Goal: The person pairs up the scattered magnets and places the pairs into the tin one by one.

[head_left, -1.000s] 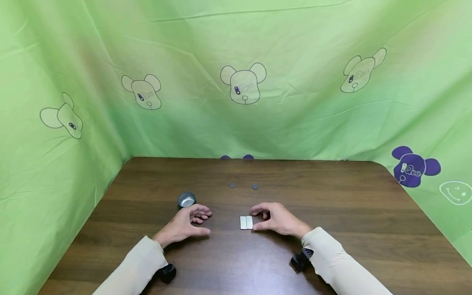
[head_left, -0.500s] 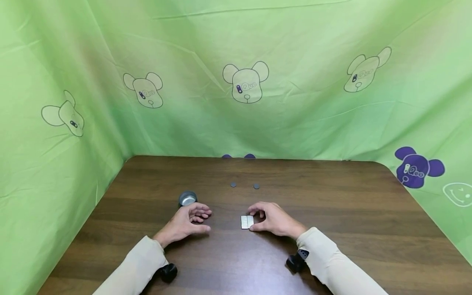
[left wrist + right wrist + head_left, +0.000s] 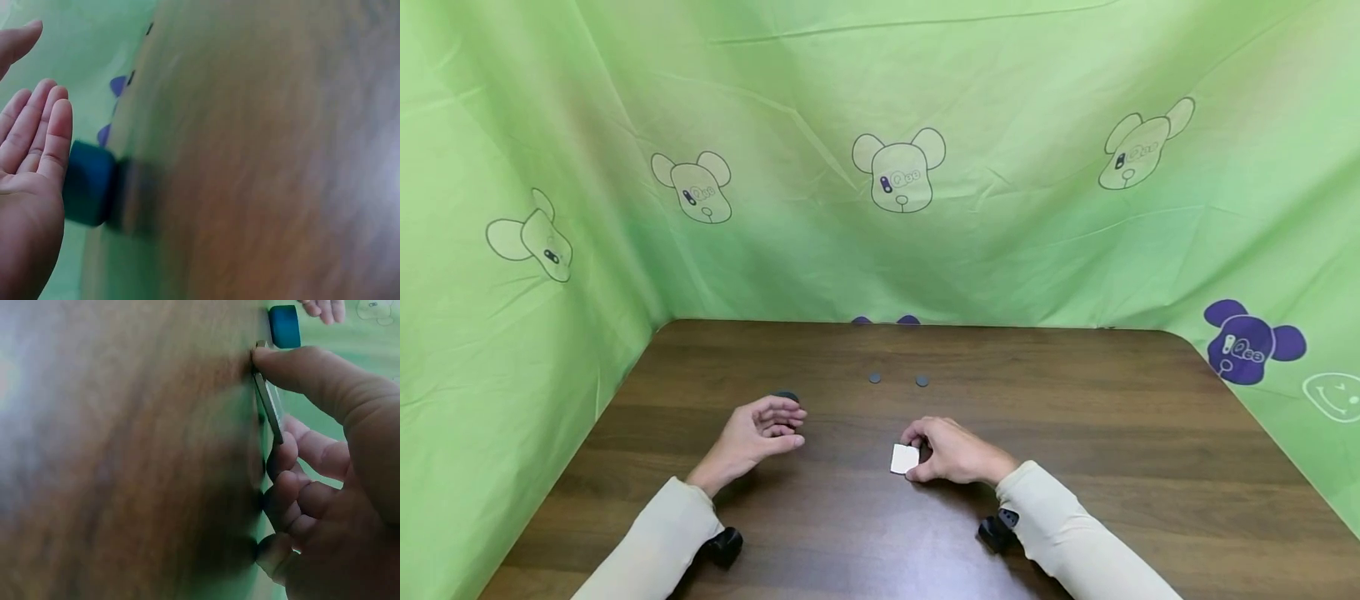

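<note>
My right hand (image 3: 951, 450) pinches a small flat white square piece (image 3: 904, 459) between thumb and fingertips. In the right wrist view the piece (image 3: 269, 400) shows edge-on as a thin plate, tilted, just above or touching the table; which one I cannot tell. My left hand (image 3: 752, 433) hovers over the table at the left, fingers loosely extended and holding nothing. Just beyond its fingers is a round dark container (image 3: 787, 396), mostly hidden by the hand in the head view. The left wrist view shows the container's blue-green side (image 3: 90, 184) behind the fingers.
Two small dark discs, a left one (image 3: 875, 378) and a right one (image 3: 922, 381), lie farther back on the brown wooden table (image 3: 1075, 400). A green printed cloth (image 3: 775, 250) hangs behind the table and along its sides.
My left hand has moved left and away from me, covering most of the container. The piece, earlier two pale strips side by side with a seam, now shows one plain white face.
</note>
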A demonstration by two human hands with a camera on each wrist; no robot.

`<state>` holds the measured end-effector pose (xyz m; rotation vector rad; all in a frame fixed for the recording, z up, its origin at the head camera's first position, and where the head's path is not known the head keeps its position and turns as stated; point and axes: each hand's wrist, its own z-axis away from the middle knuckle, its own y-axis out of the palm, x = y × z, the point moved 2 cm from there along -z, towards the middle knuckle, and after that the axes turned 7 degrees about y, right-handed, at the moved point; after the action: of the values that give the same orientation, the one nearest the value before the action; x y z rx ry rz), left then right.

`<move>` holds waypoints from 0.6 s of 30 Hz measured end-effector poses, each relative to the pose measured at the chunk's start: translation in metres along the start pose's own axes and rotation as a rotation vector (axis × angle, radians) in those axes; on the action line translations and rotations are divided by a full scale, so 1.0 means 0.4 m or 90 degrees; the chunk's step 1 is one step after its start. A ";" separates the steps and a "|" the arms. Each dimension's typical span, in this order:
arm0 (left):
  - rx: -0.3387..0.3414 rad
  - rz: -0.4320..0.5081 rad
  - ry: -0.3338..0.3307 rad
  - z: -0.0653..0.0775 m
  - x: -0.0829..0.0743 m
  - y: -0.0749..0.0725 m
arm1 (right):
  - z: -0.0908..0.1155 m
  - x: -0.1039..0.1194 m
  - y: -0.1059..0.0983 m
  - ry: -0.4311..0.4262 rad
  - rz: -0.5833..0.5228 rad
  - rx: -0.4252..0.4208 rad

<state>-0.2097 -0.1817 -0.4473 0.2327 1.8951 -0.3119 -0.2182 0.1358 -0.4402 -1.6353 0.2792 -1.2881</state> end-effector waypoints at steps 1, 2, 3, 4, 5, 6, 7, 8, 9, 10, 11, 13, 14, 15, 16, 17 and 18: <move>-0.011 0.002 0.007 0.001 -0.004 -0.009 | 0.000 0.000 -0.001 0.001 0.001 0.003; -0.022 0.003 0.012 0.003 -0.006 -0.019 | 0.001 0.000 -0.001 0.002 0.001 0.006; -0.033 0.001 0.017 0.004 -0.008 -0.029 | 0.001 0.000 -0.002 0.002 0.000 0.011; -0.047 -0.003 0.019 0.005 -0.010 -0.038 | 0.002 -0.001 -0.004 0.001 0.001 0.014; -0.061 -0.008 0.018 0.007 -0.011 -0.048 | 0.003 -0.002 -0.005 0.000 0.000 0.019; -0.076 -0.013 0.015 0.009 -0.011 -0.057 | 0.004 -0.003 -0.006 -0.002 -0.005 0.025; -0.089 -0.019 0.009 0.010 -0.011 -0.065 | 0.005 -0.004 -0.007 -0.004 -0.012 0.032; -0.102 -0.027 0.003 0.012 -0.010 -0.073 | 0.005 -0.005 -0.007 -0.007 -0.020 0.038; -0.114 -0.036 -0.003 0.013 -0.009 -0.079 | 0.006 -0.006 -0.008 -0.008 -0.030 0.044; -0.124 -0.045 -0.011 0.015 -0.007 -0.085 | 0.006 -0.008 -0.008 -0.009 -0.039 0.049; -0.133 -0.054 -0.016 0.015 -0.006 -0.089 | 0.007 -0.010 -0.008 -0.010 -0.049 0.053; -0.142 -0.077 -0.026 0.016 -0.001 -0.095 | 0.008 -0.013 -0.007 -0.013 -0.068 0.058; -0.145 -0.091 -0.030 0.016 0.002 -0.097 | 0.008 -0.015 -0.007 -0.013 -0.074 0.059; -0.144 -0.104 -0.035 0.017 0.005 -0.098 | 0.009 -0.016 -0.007 -0.012 -0.080 0.060; -0.142 -0.115 -0.040 0.017 0.007 -0.099 | 0.009 -0.017 -0.007 -0.014 -0.087 0.060; -0.139 -0.126 -0.044 0.017 0.010 -0.100 | 0.010 -0.018 -0.007 -0.012 -0.095 0.063; -0.134 -0.136 -0.047 0.018 0.013 -0.101 | 0.010 -0.019 -0.007 -0.011 -0.104 0.066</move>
<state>-0.2178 -0.2221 -0.4505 -0.1211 1.8665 -0.2576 -0.2190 0.1446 -0.4421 -1.6064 0.0683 -1.3859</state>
